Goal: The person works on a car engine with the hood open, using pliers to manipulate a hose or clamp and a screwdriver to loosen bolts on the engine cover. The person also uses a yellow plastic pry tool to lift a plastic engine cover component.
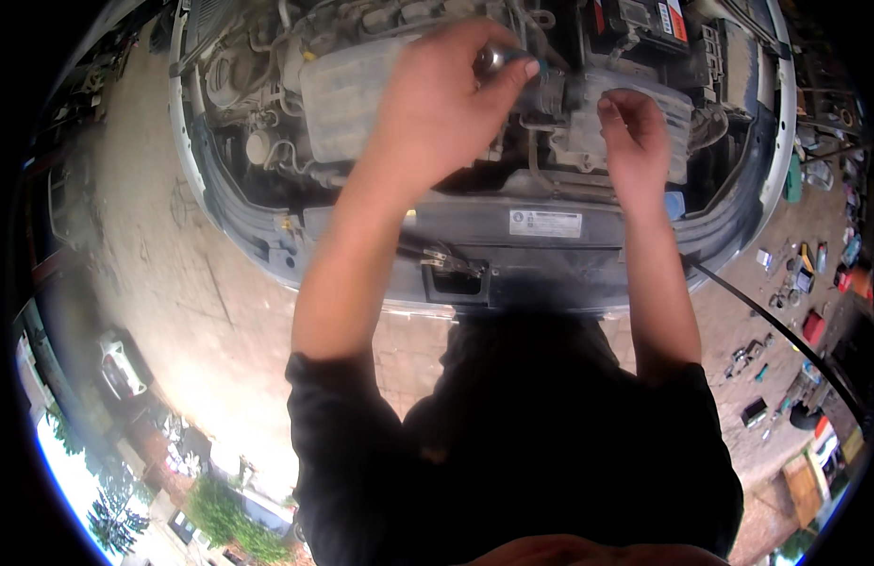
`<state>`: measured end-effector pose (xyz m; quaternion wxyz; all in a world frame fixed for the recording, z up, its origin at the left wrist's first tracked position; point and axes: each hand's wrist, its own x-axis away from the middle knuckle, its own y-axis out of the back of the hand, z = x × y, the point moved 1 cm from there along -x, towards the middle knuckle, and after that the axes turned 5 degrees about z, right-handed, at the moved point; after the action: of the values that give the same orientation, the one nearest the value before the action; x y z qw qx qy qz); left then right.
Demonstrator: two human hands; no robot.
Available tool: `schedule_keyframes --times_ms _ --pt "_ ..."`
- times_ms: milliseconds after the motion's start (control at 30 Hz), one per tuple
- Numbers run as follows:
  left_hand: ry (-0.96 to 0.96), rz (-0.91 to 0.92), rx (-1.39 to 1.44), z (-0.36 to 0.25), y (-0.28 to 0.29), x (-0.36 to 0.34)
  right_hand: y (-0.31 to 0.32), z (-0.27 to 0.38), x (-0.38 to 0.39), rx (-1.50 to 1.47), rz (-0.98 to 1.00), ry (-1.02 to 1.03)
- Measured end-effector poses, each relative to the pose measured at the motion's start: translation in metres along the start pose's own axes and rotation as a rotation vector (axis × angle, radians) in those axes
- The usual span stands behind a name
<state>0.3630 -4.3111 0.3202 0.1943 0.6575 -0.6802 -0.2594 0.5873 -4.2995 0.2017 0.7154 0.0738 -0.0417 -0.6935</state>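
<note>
My left hand is raised over the engine bay of a car, closed round a small tool. The tool's shiny rounded metal end shows between the fingers, and a bit of teal shows by the thumb tip; its exact kind is hidden. My right hand hovers over the dusty airbox, fingers curled and thumb tip against them. Whatever is in that pinch, if anything, is too small to make out. Below my left hand lies a dusty grey engine cover.
A black battery sits behind the airbox. The front crossmember carries a white label and a hood latch. A thin black rod slants off rightward. Tools and parts lie scattered on the ground at the right, among them a red box.
</note>
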Motion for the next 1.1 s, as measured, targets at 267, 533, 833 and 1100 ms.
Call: schedule_keyframes --times_ms 267,533,833,1100 --pt "-0.015 0.177 -0.148 0.041 -0.009 -0.094 -0.031 -0.03 -0.132 -0.11 -0.142 -0.089" --pt "-0.029 0.362 -0.1 0.084 -0.044 -0.135 -0.044 -0.055 -0.213 0.129 0.211 -0.039" --pt "-0.057 0.504 -0.079 0.098 -0.06 -0.155 -0.009 -0.078 -0.199 0.353 0.506 0.204" --pt "-0.036 0.566 -0.083 0.095 -0.078 -0.162 -0.001 -0.079 -0.196 0.341 0.486 0.15"
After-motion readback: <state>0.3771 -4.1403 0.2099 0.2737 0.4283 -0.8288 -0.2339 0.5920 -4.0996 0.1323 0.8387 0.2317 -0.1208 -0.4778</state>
